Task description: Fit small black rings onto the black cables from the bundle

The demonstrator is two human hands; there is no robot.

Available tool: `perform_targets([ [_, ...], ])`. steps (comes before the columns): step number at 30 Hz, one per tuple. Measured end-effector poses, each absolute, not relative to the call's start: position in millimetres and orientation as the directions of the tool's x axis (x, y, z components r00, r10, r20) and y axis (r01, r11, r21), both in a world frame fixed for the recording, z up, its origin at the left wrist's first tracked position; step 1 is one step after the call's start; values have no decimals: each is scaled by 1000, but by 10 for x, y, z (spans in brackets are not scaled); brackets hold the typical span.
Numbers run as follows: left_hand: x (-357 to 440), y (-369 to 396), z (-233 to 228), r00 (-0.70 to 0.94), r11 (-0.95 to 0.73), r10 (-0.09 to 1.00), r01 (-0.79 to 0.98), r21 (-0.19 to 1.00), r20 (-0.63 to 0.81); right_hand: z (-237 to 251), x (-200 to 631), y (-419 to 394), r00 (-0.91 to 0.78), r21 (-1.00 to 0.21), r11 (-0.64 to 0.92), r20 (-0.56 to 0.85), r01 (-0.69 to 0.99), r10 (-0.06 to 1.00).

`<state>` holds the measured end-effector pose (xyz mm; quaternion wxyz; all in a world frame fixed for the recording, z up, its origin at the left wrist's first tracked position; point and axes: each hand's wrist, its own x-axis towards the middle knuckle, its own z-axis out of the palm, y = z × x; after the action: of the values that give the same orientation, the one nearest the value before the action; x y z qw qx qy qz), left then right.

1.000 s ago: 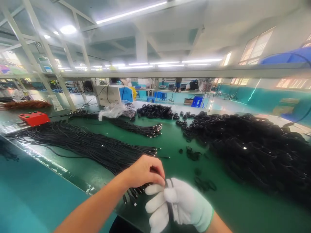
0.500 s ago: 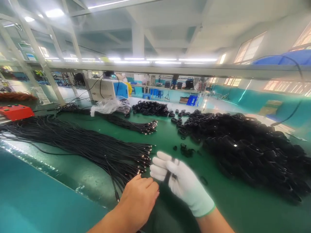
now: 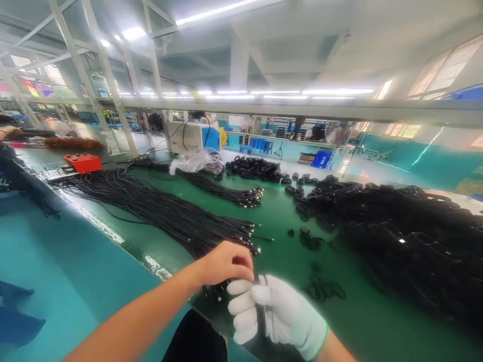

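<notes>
While both hands point(image 3: 226, 264) point(image 3: 277, 314) clamped on black cable point(image 3: 260, 314), cable heaps point(image 3: 169, 216) point(image 3: 396, 226) either side.

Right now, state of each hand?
Left hand: bare, fingers pinched shut on the black cables.
Right hand: white glove, closed around the same cables.

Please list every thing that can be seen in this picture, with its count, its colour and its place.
straight cables: many, black, one long bundle on the left of the table, ends toward the hands
second cable bundle: one, black, farther back
coiled cables: large heap, black, right side
small coils: one pile, black, far centre
loose ties: a few, black, right of the gloved hand
box: one, red, far left
plastic bag: one, clear, far centre
machine: one, white and blue, behind the bag
table: one, green
left hand: bare, pinching cable ends
right hand: white glove, gripping thin cables
</notes>
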<state>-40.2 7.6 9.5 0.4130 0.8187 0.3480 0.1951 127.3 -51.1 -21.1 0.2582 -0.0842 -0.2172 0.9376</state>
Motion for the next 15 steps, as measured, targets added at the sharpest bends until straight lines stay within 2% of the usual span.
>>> perform_targets([
  [3,-415,203,24,663,-438,748,463,770,27,-150,1312,-466,-727,-447,-646,16,-619,686],
  [7,-370,254,63,599,-471,800,580,664,45,-39,1510,-327,-409,-474,-343,39,-811,912],
  [9,-269,149,56,525,-473,849,709,523,56,-29,1617,-254,-291,-504,-245,12,-828,957],
  [12,-67,-116,13,413,-425,905,879,215,99,-60,1713,-183,-205,-557,-175,-9,-812,979],
  [15,83,-340,-17,439,-455,882,888,68,170,-82,1728,-174,-186,-647,-127,22,-751,982],
])
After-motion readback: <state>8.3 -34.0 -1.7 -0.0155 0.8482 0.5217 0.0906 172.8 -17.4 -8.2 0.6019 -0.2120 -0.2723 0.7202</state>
